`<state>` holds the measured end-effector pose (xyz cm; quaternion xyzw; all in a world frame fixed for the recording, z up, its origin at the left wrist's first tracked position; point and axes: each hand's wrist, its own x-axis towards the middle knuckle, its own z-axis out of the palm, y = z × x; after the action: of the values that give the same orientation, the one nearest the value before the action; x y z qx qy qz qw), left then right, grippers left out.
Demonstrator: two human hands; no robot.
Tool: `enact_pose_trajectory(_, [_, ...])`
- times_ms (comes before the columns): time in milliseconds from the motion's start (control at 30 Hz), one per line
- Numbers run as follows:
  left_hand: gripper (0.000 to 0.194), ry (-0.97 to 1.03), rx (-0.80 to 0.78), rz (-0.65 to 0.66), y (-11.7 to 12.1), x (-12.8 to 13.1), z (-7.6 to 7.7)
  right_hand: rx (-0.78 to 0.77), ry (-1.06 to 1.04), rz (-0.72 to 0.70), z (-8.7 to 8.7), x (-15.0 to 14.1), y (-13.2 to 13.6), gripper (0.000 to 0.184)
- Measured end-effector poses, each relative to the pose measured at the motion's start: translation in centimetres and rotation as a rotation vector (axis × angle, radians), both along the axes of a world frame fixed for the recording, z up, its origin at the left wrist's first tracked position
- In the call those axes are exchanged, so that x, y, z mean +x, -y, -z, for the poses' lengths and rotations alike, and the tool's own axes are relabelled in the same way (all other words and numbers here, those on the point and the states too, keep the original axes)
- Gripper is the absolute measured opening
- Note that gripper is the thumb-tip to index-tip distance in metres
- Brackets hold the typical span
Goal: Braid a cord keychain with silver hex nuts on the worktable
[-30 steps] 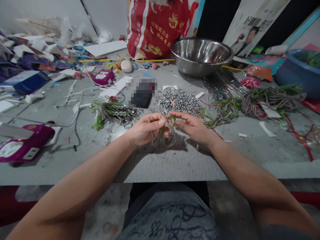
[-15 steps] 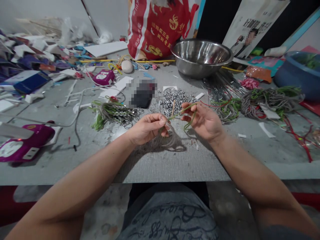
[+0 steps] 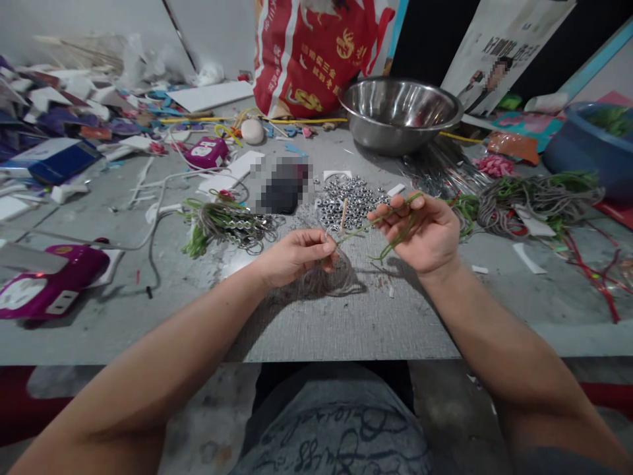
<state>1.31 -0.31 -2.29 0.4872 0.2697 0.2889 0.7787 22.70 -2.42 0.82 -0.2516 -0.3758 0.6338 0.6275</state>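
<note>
Between my hands a thin green cord (image 3: 359, 230) is stretched above the table. My left hand (image 3: 302, 256) pinches it, along with a bundle of grey cord (image 3: 337, 276) that hangs down in loops under the fingers. My right hand (image 3: 420, 231) is palm up, its thumb and fingers closed on the green cord, with loose green ends draped below the fingers. Just beyond the hands lies a pile of small shiny metal beads (image 3: 349, 198) with a thin wooden stick (image 3: 344, 212) among them. Whatever sits inside the left pinch is hidden.
A green and grey cord bundle with beads (image 3: 222, 223) lies left, and more cord bundles (image 3: 534, 198) lie right. Behind are a steel bowl (image 3: 400, 119), a red bag (image 3: 316, 59) and a dark blurred object (image 3: 281, 188). A purple power socket (image 3: 59, 280) stands left.
My right hand has moved right and slightly up, drawing the green cord out longer and straighter. My left hand stays nearly in place with the grey cord.
</note>
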Motion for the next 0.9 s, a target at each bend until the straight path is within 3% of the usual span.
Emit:
enact_pose_trajectory(300, [0.024,-0.030,0.022,0.030,0.1,0.2,-0.1,0.043,0.044,0.085,-1.3,0.6,0.1,0.024])
enact_pose_trajectory(500, [0.024,-0.127,0.055,-0.014,-0.1,0.2,0.3,0.037,-0.033,0.147,-1.7,1.3,-0.2,0.025])
enact_pose_trajectory(700, [0.023,-0.167,0.177,-0.167,0.0,0.4,0.1,0.025,-0.029,0.194,-2.1,1.4,-0.2,0.027])
enact_pose_trajectory(900, [0.021,-0.341,0.375,-0.422,0.1,0.8,0.1,0.049,0.152,0.202,-2.2,0.3,0.8,0.025])
